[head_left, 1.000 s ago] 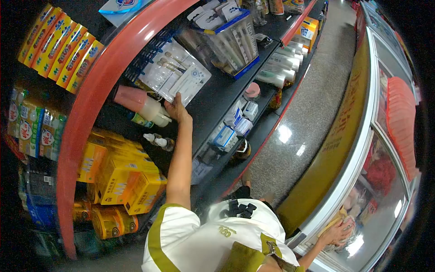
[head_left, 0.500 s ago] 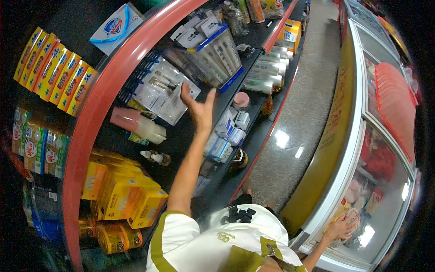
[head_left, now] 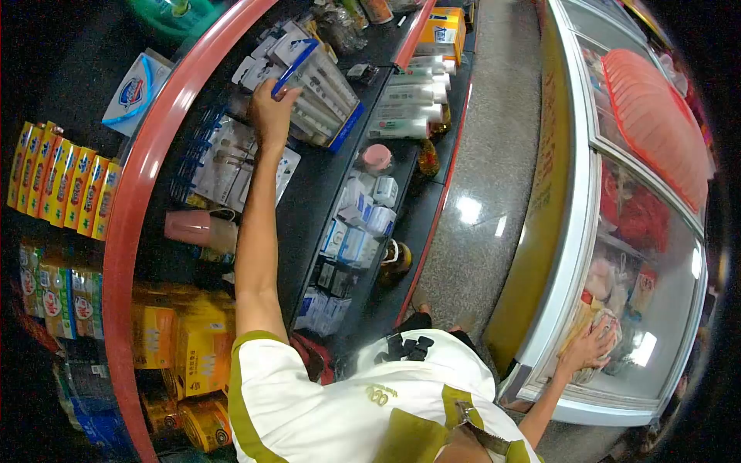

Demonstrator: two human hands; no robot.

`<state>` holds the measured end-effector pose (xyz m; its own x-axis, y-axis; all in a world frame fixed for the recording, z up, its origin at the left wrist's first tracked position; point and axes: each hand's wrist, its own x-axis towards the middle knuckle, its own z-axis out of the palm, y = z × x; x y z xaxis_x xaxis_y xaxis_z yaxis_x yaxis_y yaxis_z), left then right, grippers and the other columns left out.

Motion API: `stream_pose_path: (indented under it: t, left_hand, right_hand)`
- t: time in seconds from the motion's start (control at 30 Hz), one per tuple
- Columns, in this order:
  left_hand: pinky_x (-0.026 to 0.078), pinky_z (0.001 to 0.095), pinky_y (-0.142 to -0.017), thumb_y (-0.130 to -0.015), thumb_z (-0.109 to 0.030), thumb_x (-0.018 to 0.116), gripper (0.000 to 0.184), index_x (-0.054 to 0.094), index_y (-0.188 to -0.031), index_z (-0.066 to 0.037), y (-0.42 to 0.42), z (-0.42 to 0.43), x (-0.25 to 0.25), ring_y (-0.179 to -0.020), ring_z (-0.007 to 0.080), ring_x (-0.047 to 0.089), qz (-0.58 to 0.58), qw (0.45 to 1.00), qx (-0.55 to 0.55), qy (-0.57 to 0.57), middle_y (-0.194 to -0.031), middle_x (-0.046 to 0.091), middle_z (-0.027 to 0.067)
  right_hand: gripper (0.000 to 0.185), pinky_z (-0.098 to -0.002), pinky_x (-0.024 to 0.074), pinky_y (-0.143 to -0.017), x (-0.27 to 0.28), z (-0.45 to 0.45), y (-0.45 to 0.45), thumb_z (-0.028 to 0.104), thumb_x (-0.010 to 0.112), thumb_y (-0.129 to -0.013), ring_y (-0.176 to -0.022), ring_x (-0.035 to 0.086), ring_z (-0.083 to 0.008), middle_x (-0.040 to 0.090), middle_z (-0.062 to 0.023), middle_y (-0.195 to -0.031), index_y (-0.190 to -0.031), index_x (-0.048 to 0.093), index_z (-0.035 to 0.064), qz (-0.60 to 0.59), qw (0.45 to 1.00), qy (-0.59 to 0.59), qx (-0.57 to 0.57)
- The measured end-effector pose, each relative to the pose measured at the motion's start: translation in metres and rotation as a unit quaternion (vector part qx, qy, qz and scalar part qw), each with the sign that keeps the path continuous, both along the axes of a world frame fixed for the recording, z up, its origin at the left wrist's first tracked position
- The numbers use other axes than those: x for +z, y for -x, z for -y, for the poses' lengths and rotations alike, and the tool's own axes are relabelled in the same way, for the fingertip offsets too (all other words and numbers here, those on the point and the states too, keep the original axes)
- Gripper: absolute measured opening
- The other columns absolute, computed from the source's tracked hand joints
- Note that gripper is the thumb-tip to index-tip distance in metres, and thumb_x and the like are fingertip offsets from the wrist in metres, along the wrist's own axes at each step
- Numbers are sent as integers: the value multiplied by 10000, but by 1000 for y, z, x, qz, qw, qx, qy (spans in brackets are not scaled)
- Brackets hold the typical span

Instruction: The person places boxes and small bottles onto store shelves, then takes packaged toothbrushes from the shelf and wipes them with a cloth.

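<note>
My left hand [head_left: 272, 114] is at the upper left, its fingers closed over the blue rim of a clear plastic bin [head_left: 328, 96]. Packaged items stand in this bin on the dark shelf. Beside it, a blue basket [head_left: 185, 166] holds flat clear packs [head_left: 228, 158]. Over the freezer's glass at the right, my right hand [head_left: 590, 347] has its fingers curled round a crumpled pale bundle [head_left: 608, 333]; what the bundle is made of cannot be made out.
Yellow boxes [head_left: 204, 347], a pink cup [head_left: 187, 226] and white bottles [head_left: 405, 95] are on the shelves. A red shelf edge [head_left: 143, 181] curves along the left. The aisle floor [head_left: 494, 177] runs between shelves and the freezer [head_left: 571, 185], with red mesh-like covers [head_left: 652, 116].
My left hand has left the flat clear packs, opened in passing, and closed on the blue-rimmed bin. The view has shifted to the right. My right hand stays on the pale bundle.
</note>
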<state>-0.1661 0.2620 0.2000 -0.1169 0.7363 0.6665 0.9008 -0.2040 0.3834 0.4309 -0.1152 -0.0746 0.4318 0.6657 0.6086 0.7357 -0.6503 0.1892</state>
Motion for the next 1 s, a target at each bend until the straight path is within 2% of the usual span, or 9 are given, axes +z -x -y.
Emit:
stream_pose_path:
  t: [0.07, 0.17, 0.37, 0.5, 0.63, 0.67, 0.77, 0.93, 1.0]
  left_hand:
    - [445, 365, -648, -728, -144, 764, 260, 574, -783, 24, -5, 5, -3, -698, 278, 567, -4, 998, -31, -51, -781, 571, 137]
    - [435, 358, -636, -737, -123, 759, 239, 574, -785, 21, -16, 19, -1, -694, 247, 563, 5, 999, -14, -40, -785, 569, 126]
    - [423, 343, -594, -769, -111, 744, 221, 560, -772, 11, -47, 46, 6, -636, 239, 528, 45, 990, -92, -98, -751, 539, 94]
    - [404, 355, -541, -778, -126, 743, 196, 572, -751, -32, -100, 84, 26, -602, 229, 512, -50, 989, -93, -106, -716, 507, 76]
    - [417, 350, -511, -745, -179, 775, 238, 569, -729, -62, -156, 100, 19, -565, 228, 507, -43, 967, -212, -131, -682, 495, 65]
    - [416, 315, -522, -731, -118, 792, 204, 600, -743, -49, -174, 109, 20, -598, 190, 519, -28, 967, -237, -94, -682, 525, 53]
    - [426, 321, -492, -731, -231, 787, 260, 586, -726, -66, -229, 114, -4, -569, 195, 522, 19, 931, -358, -74, -691, 525, 48]
    - [450, 382, -542, -730, -137, 728, 233, 507, -723, -63, -342, 141, -41, -643, 281, 548, 132, 830, -539, -61, -732, 479, 88]
    - [441, 394, -556, -714, -147, 689, 232, 470, -702, -71, -387, 160, -54, -660, 283, 548, 159, 807, -564, -75, -733, 467, 86]
  right_hand:
    - [484, -571, 134, -1043, -1, 0, 0, 448, 396, -982, -1341, 300, -210, 266, 36, -1526, -1443, 358, 305, 1, 1000, 0, -4]
    - [484, -568, 139, -1045, 0, -1, 1, 457, 391, -981, -1342, 302, -197, 261, 59, -1528, -1441, 357, 312, -4, 1000, 3, -12]
    - [489, -569, 150, -1050, -5, -2, -2, 473, 382, -978, -1354, 286, -185, 258, 71, -1529, -1442, 353, 318, 6, 1000, 0, -26]
    - [486, -578, 151, -1055, 0, -2, 2, 472, 389, -975, -1355, 283, -174, 256, 71, -1530, -1438, 355, 328, -9, 999, 9, -34]
    - [490, -582, 154, -1058, 3, 0, 4, 468, 410, -967, -1349, 293, -168, 260, 73, -1527, -1436, 358, 335, -38, 995, 61, -71]
    - [490, -579, 159, -1056, 3, 0, 4, 466, 414, -966, -1348, 295, -168, 263, 72, -1526, -1434, 361, 334, -40, 992, 80, -87]
    - [486, -566, 174, -1052, 1, 0, 2, 459, 427, -962, -1343, 301, -163, 270, 70, -1522, -1428, 370, 332, -35, 990, 94, -102]
    - [484, -542, 195, -1046, 15, -7, 13, 456, 446, -955, -1333, 315, -150, 274, 75, -1519, -1418, 381, 333, -61, 976, 144, -154]
    - [498, -555, 191, -1045, 16, -6, 14, 457, 459, -948, -1329, 328, -179, 295, 63, -1511, -1422, 377, 325, -58, 982, 122, -132]
